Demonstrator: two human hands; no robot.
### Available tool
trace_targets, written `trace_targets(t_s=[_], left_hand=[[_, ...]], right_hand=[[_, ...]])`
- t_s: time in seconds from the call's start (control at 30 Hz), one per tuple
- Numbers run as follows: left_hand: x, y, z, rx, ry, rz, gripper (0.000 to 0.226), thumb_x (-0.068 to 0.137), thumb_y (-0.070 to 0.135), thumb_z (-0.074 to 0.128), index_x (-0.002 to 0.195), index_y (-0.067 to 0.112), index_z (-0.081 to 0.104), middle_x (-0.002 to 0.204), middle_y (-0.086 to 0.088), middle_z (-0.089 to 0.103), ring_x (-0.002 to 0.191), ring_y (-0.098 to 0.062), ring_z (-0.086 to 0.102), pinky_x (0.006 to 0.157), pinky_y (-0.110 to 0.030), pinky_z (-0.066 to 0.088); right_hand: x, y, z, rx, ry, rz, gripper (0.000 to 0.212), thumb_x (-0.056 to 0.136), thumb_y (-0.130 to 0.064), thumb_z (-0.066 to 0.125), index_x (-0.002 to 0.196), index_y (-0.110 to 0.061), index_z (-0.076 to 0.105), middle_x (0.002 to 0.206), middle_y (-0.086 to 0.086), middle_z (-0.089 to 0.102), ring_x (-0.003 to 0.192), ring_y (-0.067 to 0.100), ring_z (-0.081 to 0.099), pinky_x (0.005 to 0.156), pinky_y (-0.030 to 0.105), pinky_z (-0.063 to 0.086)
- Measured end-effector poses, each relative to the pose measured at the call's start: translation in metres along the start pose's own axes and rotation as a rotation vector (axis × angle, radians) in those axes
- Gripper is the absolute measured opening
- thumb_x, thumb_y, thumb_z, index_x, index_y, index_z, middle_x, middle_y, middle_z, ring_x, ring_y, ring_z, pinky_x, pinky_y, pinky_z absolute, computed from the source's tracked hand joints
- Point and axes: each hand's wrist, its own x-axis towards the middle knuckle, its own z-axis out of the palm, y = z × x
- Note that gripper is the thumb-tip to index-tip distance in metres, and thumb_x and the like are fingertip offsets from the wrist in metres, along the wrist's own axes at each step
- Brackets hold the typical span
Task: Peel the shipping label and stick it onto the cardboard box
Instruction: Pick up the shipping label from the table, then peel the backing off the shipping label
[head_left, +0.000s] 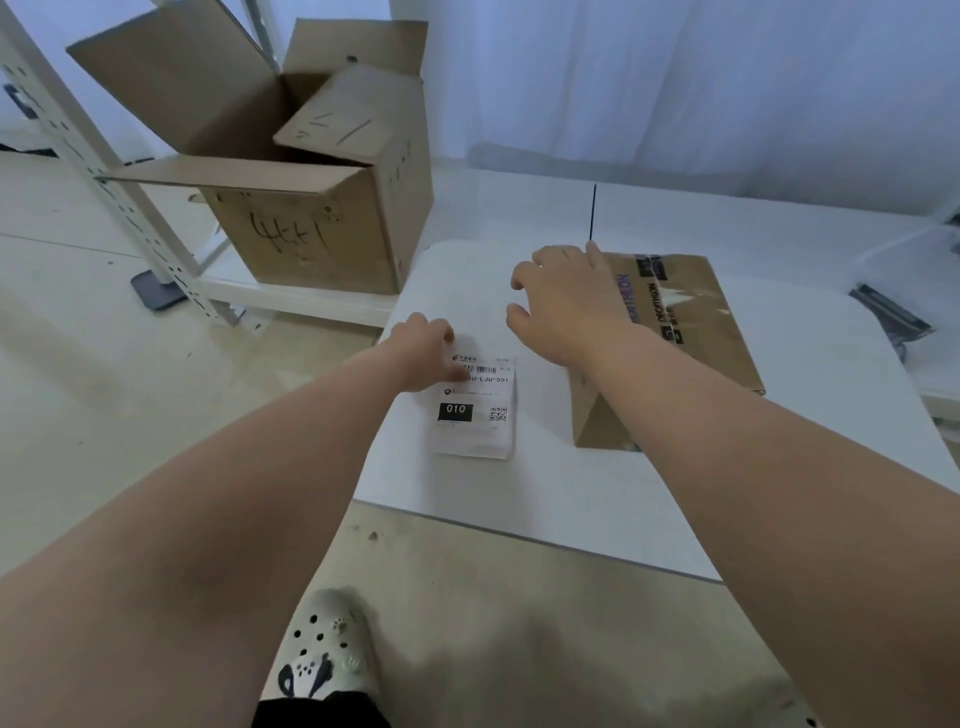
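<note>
A foot in a pale clog (324, 647) stands on the floor before a white desk (545, 499). On the desk lies the shipping label (475, 410); the left hand (423, 358) presses its top-left corner, grip curled. The right hand (566, 301) hovers released beside the taped cardboard box (691, 332). Farther left, an open carton (311, 208) sits on a shelf.

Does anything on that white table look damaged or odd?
Mostly tidy. The flat brown cardboard box has torn, scuffed patches on top beside its printed tape. The white shipping label lies flat under the left hand.
</note>
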Motion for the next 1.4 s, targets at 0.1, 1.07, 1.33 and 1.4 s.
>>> trace_targets(t_s=[0.1, 1.07, 1.33, 1.4], left_hand=[[0.002, 0.005, 0.004, -0.027, -0.027, -0.022, 0.058, 0.082, 0.039, 0.07, 0.129, 0.015, 0.046, 0.132, -0.012, 0.041, 0.121, -0.031, 0.043, 0.1, -0.041, 0.041], [-0.099, 0.113, -0.074, -0.709, 0.236, 0.443, 0.01, 0.089, 0.015, 0.063, 0.086, 0.005, 0.064, 0.065, 0.001, 0.059, 0.056, -0.009, 0.052, 0.055, -0.016, 0.046], [-0.085, 0.134, -0.071, -0.805, 0.11, 0.438, 0.024, 0.095, 0.022, 0.054, 0.074, 0.011, 0.055, 0.066, 0.0, 0.059, 0.049, -0.003, 0.053, 0.052, -0.013, 0.048], [-0.083, 0.137, -0.067, -0.841, 0.095, 0.438, 0.025, 0.096, 0.021, 0.053, 0.074, 0.011, 0.054, 0.067, -0.002, 0.059, 0.046, 0.0, 0.053, 0.051, -0.012, 0.047]], right_hand=[[-0.001, 0.002, 0.002, 0.009, -0.009, 0.007, 0.04, 0.095, -0.03, 0.04, 0.129, -0.013, 0.052, 0.143, 0.012, 0.043, 0.138, 0.029, 0.031, 0.119, 0.049, 0.005], [-0.089, 0.045, -0.086, 0.761, 0.147, 0.262, 0.023, 0.081, -0.026, 0.07, 0.088, -0.004, 0.068, 0.077, 0.003, 0.059, 0.072, 0.018, 0.054, 0.064, 0.029, 0.041], [-0.088, 0.073, -0.079, 0.968, 0.27, 0.381, 0.025, 0.09, -0.024, 0.061, 0.094, 0.001, 0.066, 0.095, 0.019, 0.072, 0.087, 0.036, 0.069, 0.076, 0.045, 0.055], [-0.088, 0.074, -0.073, 0.936, 0.301, 0.387, 0.027, 0.092, -0.023, 0.059, 0.093, 0.004, 0.064, 0.097, 0.022, 0.07, 0.088, 0.038, 0.067, 0.075, 0.043, 0.053]])
